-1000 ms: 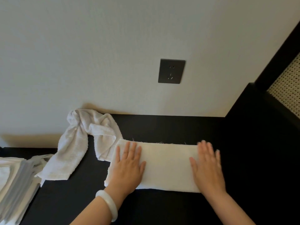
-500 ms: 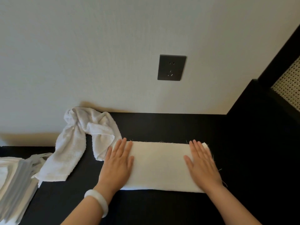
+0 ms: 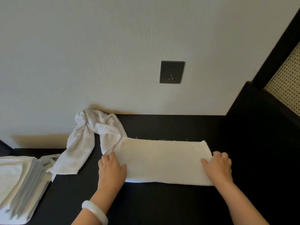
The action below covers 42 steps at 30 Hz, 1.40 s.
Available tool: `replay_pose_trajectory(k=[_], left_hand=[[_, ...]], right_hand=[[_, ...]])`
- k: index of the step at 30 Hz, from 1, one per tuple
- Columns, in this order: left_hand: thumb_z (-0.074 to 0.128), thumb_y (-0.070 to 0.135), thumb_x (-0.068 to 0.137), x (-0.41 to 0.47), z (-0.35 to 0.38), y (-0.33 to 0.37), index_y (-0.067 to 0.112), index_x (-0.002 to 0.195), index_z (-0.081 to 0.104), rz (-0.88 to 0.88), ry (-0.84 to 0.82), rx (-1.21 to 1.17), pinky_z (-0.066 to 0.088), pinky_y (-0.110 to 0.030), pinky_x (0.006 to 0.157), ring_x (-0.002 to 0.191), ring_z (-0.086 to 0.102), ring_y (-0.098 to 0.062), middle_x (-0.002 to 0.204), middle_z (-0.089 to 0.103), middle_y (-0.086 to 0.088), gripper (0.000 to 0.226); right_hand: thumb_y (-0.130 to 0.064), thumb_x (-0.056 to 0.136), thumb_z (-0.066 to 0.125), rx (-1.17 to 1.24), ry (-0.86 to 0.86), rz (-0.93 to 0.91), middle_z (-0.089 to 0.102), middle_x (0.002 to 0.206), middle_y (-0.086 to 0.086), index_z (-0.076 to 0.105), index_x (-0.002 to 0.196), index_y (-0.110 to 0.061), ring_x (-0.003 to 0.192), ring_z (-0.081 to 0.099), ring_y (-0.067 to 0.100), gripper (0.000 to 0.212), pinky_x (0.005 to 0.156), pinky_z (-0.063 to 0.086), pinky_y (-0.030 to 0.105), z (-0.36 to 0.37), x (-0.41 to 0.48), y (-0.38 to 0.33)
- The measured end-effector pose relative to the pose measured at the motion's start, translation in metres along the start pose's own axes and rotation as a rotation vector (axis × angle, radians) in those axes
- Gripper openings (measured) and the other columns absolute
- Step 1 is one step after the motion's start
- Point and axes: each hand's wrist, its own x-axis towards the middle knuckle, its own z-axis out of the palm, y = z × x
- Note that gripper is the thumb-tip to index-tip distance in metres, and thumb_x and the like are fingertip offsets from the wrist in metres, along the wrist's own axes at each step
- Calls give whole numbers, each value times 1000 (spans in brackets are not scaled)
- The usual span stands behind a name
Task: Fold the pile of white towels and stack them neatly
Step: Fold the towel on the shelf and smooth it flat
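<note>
Folded towel: a long white strip (image 3: 164, 161) lies flat across the middle of the black tabletop (image 3: 162, 207), with loose threads along its far edge.
Left hand: it (image 3: 111, 168) grips the strip's left end. The thumb lies on top of the cloth and the fingers are curled together at the edge. Whether they reach under the cloth, I cannot tell.
Right hand: it (image 3: 218, 166) grips the right end the same way, with the thumb on the cloth and the knuckles bent over the corner.
Bracelet: a pale white bangle (image 3: 95, 211) sits on the left wrist.
Crumpled towel: a white terry piece (image 3: 90, 137) is bunched against the wall just left of the strip. One tail touches the strip's far left corner and the other trails toward the stack.
Stack: folded white towels (image 3: 17, 181) are piled at the table's left edge, with the layers fanned a little on the near side.
Wall: it is plain and light, with a dark socket plate (image 3: 172, 72) above the strip.
Right side: there is a black frame with a woven cane panel (image 3: 285, 85).
</note>
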Motion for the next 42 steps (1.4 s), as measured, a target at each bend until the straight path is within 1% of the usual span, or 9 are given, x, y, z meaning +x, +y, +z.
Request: replay_pose_trajectory(k=[3, 5, 9, 14, 21, 25, 33, 38, 42], left_hand=[[66, 29, 92, -1, -7, -1, 3, 130, 40, -199, -82, -259, 48, -35, 84, 107, 52, -28, 122, 44, -11, 53], [65, 31, 93, 6, -13, 3, 4, 125, 43, -308, -156, -426, 48, -31, 66, 88, 57, -25, 113, 51, -11, 47], [63, 37, 94, 22, -25, 9, 10, 121, 42, -563, -225, -759, 47, -32, 65, 80, 54, -25, 102, 53, -11, 44], [75, 26, 86, 21, -27, 14, 12, 124, 56, -493, -326, -871, 54, -35, 69, 101, 63, -28, 117, 62, -13, 45], [68, 18, 92, -16, -49, 24, 14, 100, 74, -318, -331, -1036, 54, -33, 71, 91, 70, -25, 99, 75, -8, 12], [66, 18, 93, -23, -72, 5, 13, 101, 74, -315, -219, -1085, 54, -35, 71, 90, 70, -27, 97, 76, -9, 12], [67, 18, 92, -24, -123, -75, 10, 103, 73, -377, 4, -1178, 53, -33, 64, 79, 69, -24, 93, 75, -12, 15], [64, 20, 94, -35, -164, -152, 8, 107, 73, -429, 68, -1205, 56, -48, 90, 96, 70, -37, 99, 74, -18, 19], [64, 23, 95, -34, -203, -247, 13, 95, 78, -479, 82, -1132, 56, -42, 88, 93, 72, -30, 96, 76, -12, 18]], right_hand=[[-28, 89, 72, 298, -203, 200, 45, 129, 18, 40, 136, 1, 97, 53, 31, 64, 75, 49, 41, -14, 1, -5], [-26, 88, 74, 561, -312, 266, 55, 114, 17, 45, 132, 2, 97, 57, 32, 60, 83, 52, 45, -25, 5, -3], [-21, 87, 76, 927, -461, 358, 68, 100, 15, 58, 124, -4, 94, 66, 33, 44, 94, 52, 50, -37, 5, 0], [-21, 90, 71, 1030, -408, 234, 72, 104, 11, 60, 132, -15, 95, 69, 32, 44, 93, 54, 51, -47, -1, 8], [-22, 89, 70, 1219, -470, 110, 72, 108, 11, 60, 129, -22, 97, 70, 33, 41, 86, 56, 49, -85, -13, -7], [-21, 87, 71, 1256, -549, 43, 73, 108, 11, 63, 123, -19, 96, 71, 32, 37, 74, 56, 43, -86, -15, -35], [-28, 78, 74, 1183, -747, -90, 71, 116, 10, 59, 134, -21, 103, 70, 33, 59, 81, 56, 48, -63, -49, -117], [-25, 85, 68, 1053, -917, -232, 69, 115, 14, 57, 129, -23, 102, 67, 37, 45, 80, 54, 51, -40, -110, -194], [-25, 82, 71, 938, -1038, -247, 70, 113, 17, 62, 121, -16, 103, 67, 39, 41, 90, 52, 56, -2, -176, -272]])
